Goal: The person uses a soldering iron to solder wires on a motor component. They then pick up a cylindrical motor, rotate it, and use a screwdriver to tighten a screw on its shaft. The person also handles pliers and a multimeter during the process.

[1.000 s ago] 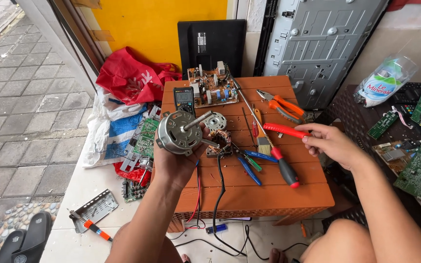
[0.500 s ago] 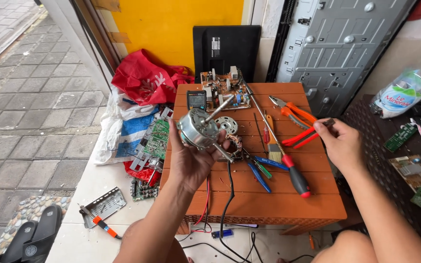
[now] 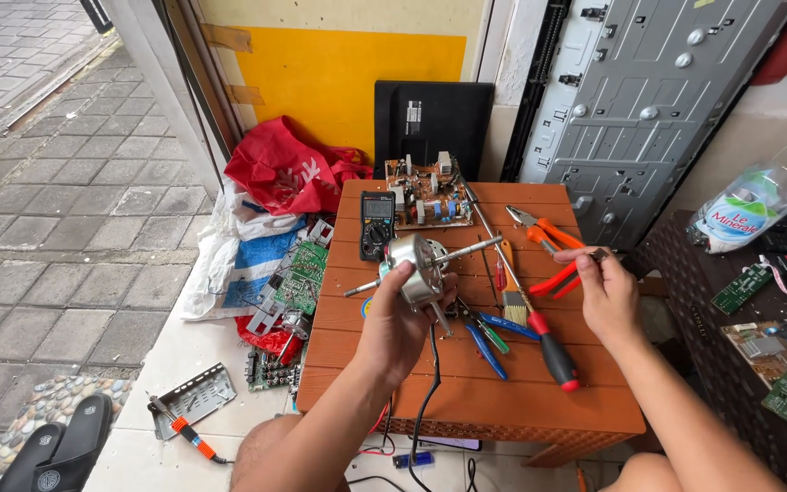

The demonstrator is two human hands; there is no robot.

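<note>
Holding motor [image 3: 413, 268] above bench [image 3: 503, 401] middle, left hand [image 3: 400, 321] clamped on it | right hand [image 3: 601, 293] closed on red pliers [image 3: 565, 274] near right edge | screwdriver [image 3: 553, 348] lying between

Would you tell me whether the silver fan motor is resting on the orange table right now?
No, the left hand holds the silver fan motor lifted above the orange table, its shaft sticking out on both sides.

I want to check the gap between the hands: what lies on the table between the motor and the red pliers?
In the head view, between motor and red pliers lies a wooden-handled brush and a long screwdriver shaft.
</note>
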